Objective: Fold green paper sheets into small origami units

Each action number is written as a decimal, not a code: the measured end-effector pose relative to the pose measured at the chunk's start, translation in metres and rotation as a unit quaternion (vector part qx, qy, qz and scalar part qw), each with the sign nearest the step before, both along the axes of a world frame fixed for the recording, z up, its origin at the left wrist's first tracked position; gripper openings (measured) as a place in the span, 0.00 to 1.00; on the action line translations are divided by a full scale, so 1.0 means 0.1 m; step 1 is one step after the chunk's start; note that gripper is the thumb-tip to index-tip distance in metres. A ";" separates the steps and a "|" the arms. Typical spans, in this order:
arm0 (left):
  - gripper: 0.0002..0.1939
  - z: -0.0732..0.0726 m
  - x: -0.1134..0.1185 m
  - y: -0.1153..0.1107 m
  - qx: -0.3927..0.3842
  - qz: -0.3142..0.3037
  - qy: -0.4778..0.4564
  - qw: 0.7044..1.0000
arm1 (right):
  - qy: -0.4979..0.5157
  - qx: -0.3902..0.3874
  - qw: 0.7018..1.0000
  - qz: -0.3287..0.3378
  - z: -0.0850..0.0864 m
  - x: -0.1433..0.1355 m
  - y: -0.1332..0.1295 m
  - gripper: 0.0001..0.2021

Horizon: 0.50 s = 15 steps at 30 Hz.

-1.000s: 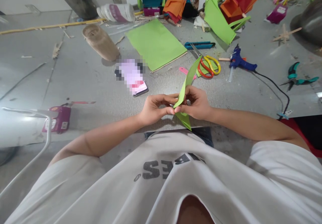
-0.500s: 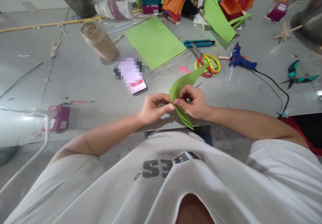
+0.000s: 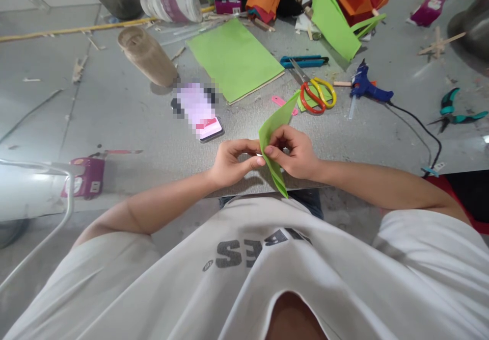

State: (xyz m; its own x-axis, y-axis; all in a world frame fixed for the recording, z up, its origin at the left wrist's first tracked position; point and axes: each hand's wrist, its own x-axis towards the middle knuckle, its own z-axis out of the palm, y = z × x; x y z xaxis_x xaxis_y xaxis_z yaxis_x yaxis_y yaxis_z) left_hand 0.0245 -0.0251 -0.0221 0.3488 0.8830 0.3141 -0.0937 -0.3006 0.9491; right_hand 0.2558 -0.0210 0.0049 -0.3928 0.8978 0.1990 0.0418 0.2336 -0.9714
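A folded sheet of light green paper or thin foam (image 3: 275,121) stands on edge between my hands, just above the front edge of the table. My right hand (image 3: 296,152) pinches it near the middle from the right side, thumb and fingers closed. On its left side, the thumb and fingertips of my left hand (image 3: 237,162) press against the same sheet, with a small whitish bit showing at the tips. Beyond the sheet's upper tip lie scissors (image 3: 315,95) with red and yellow handles, a pink strip (image 3: 281,102) and small green scraps.
A phone (image 3: 198,110), a larger green sheet (image 3: 235,59), a blue cutter (image 3: 305,61) and a brown bottle (image 3: 148,57) lie ahead. On the right are a blue glue gun (image 3: 369,82) with its cord and teal-handled pliers (image 3: 456,110). Coloured paper pieces (image 3: 367,1) crowd the back.
The green sheet has turned a little, its upper tip swinging left and its lower tip too. Both hands keep nearly the same place and grip. The view has shifted slightly.
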 end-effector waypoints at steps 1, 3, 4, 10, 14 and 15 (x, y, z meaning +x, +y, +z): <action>0.34 0.00 0.00 0.00 0.001 0.000 -0.001 1.000 | 0.003 0.001 1.000 0.000 0.00 0.00 0.00 0.37; 0.32 0.01 0.01 -0.01 0.003 -0.001 -0.005 1.000 | 0.008 0.005 1.000 0.000 0.00 0.00 0.00 0.37; 0.31 0.02 0.01 -0.01 0.001 -0.005 -0.008 1.000 | 0.008 0.008 1.000 0.001 0.00 0.00 0.01 0.36; 0.30 0.08 0.01 -0.02 -0.015 -0.019 0.004 1.000 | -0.004 0.011 1.000 0.010 -0.02 0.03 0.01 0.36; 0.29 0.08 -0.01 -0.03 0.008 -0.015 0.029 0.999 | 0.036 -0.006 0.999 0.015 -0.10 0.02 0.02 0.40; 0.27 0.07 -0.02 -0.04 0.017 -0.014 0.033 0.999 | 0.049 -0.012 0.999 0.017 -0.12 0.01 0.02 0.43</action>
State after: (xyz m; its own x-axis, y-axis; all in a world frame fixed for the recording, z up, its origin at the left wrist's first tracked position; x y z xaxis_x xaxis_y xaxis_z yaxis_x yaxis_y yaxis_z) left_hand 0.0227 -0.0286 -0.0154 0.3946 0.8619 0.3184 -0.0394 -0.3303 0.9430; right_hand 0.2570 -0.0189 -0.0073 -0.4034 0.8890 0.2165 -0.0618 0.2096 -0.9758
